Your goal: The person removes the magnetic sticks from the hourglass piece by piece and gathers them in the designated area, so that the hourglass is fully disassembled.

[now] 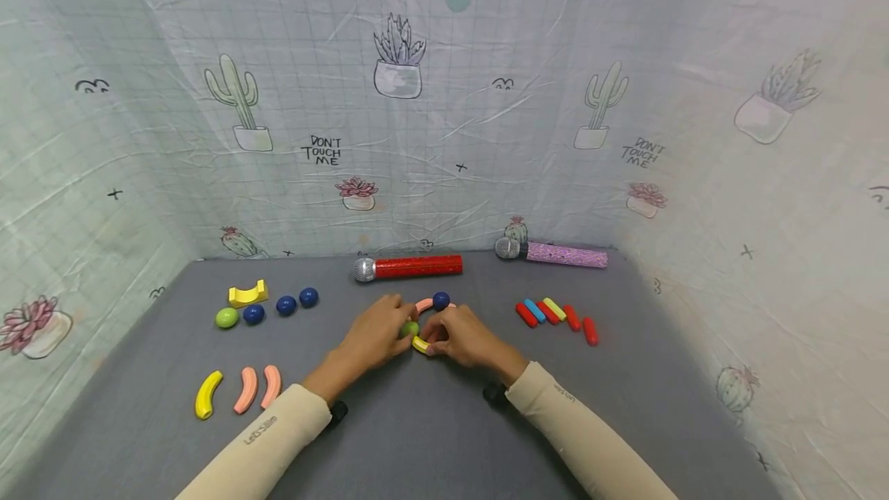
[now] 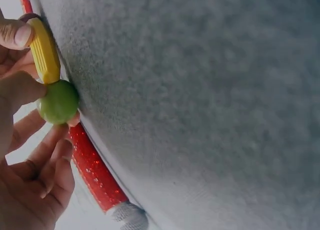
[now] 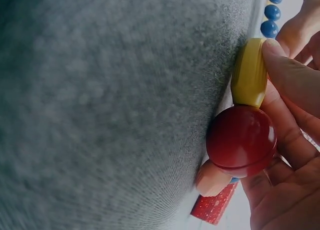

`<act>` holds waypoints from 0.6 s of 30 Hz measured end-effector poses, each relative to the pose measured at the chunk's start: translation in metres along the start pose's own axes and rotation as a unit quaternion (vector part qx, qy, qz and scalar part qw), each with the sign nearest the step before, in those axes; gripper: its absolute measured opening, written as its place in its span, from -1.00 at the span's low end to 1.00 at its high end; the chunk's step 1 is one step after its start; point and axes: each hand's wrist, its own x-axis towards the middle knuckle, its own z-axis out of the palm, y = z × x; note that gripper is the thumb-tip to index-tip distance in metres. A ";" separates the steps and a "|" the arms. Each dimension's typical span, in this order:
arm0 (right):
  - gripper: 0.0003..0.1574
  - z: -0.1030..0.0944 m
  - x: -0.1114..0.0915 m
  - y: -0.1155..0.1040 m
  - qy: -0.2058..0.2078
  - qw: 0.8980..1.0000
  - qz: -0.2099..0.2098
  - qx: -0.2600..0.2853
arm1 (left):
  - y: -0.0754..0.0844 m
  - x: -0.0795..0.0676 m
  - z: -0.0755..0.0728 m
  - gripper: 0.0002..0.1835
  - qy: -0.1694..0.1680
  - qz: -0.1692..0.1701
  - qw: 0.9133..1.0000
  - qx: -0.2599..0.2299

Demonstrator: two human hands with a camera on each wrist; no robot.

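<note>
My left hand (image 1: 375, 332) pinches a green ball (image 2: 58, 102) between thumb and fingers. A curved yellow bar (image 1: 420, 345) touches that ball with one end, and my right hand (image 1: 468, 338) pinches the bar. At the bar's other end the right wrist view shows a red ball (image 3: 241, 140), which the right hand hides in the head view. Past the red ball comes a pink curved bar (image 3: 213, 178). Behind the hands, a blue ball (image 1: 441, 300) lies between pink curved pieces (image 1: 424, 305), partly covered by the fingers.
Red (image 1: 417, 266) and pink glittery (image 1: 566, 255) microphones lie along the back. On the left are yellow bars (image 1: 207, 395), pink bars (image 1: 246, 390), blue balls (image 1: 286, 305) and another green ball (image 1: 226, 318). Several short coloured sticks (image 1: 572, 318) lie right. Printed cloth (image 1: 444, 176) walls the table.
</note>
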 end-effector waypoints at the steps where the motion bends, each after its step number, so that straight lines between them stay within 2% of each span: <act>1: -0.81 0.000 0.000 0.000 0.001 1.000 -0.001 -0.004 | -0.001 0.001 0.001 -0.77 0.004 0.003 1.000 0.012; 5: -0.80 0.001 0.001 0.001 0.007 1.000 -0.006 -0.023 | -0.005 0.005 0.004 -0.75 0.016 0.000 0.999 0.039; 9: -0.73 -0.001 0.000 0.005 0.016 1.000 -0.012 -0.014 | -0.008 0.006 0.002 -0.71 0.017 -0.011 0.999 0.040; 12: -0.64 -0.009 -0.004 0.009 0.017 1.000 -0.016 -0.011 | -0.007 0.005 0.002 -0.66 0.034 -0.010 0.998 0.051; 15: -0.59 -0.021 -0.011 0.015 0.018 1.000 -0.016 -0.007 | -0.001 0.002 0.001 -0.63 0.060 0.008 0.997 0.056; 18: -0.58 -0.033 -0.017 0.022 0.016 1.000 -0.004 0.004 | 0.011 -0.001 0.000 -0.63 0.058 0.038 0.997 0.042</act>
